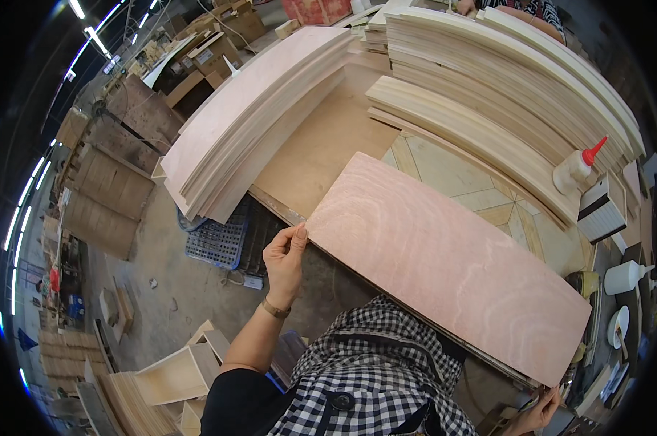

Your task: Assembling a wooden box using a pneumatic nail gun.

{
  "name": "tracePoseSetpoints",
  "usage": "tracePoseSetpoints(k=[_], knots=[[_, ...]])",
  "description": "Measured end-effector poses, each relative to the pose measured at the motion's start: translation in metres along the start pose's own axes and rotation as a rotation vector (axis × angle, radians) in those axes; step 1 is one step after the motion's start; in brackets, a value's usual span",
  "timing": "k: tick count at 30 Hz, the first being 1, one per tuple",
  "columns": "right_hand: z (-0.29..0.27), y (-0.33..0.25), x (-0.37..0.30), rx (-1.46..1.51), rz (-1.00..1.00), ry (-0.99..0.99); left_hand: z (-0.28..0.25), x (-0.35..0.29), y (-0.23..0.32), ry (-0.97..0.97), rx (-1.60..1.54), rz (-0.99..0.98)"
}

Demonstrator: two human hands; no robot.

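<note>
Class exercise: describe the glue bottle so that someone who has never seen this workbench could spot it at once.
Start at the tall stack of pale curved wooden strips along the bench's far side. At its right end stands the glue bottle, white, the only thing here with a red pointed nozzle.

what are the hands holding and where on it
A long pinkish plywood panel: the left hand pinches its near-left corner, and the right hand grips the opposite end at its lower corner.

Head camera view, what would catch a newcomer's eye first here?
The long pinkish plywood panel lying slantwise across the workbench, its ends held by the left hand and the right hand. Behind it rise tall stacks of pale boards, with a red-capped glue bottle at right.
</note>
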State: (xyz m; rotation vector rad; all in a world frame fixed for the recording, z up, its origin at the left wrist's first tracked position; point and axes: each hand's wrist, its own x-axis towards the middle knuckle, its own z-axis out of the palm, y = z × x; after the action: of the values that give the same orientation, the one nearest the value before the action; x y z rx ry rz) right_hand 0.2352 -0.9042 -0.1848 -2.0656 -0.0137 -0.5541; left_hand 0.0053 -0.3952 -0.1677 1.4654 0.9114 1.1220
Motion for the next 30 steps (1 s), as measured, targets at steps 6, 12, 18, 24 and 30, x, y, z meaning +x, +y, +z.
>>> tracePoseSetpoints(k=[6,12,18,24,30], knots=[[-0.002,-0.009,0.001,-0.236,-0.293,0.022,0.0,0.001,-0.002,-0.004,0.027,0.02],[0.01,0.005,-0.001,0.028,-0.171,0.131,0.001,-0.001,-0.006,-0.01,-0.034,0.048],[0.021,0.009,-0.007,0.368,0.076,0.144,0.002,-0.003,-0.013,0.017,-0.141,0.056],[0.013,-0.011,-0.018,0.079,0.19,0.126,-0.008,-0.001,-0.022,0.095,0.142,0.219],[0.019,-0.013,-0.024,0.268,0.015,0.117,-0.003,0.0,-0.017,0.028,-0.083,0.019]])
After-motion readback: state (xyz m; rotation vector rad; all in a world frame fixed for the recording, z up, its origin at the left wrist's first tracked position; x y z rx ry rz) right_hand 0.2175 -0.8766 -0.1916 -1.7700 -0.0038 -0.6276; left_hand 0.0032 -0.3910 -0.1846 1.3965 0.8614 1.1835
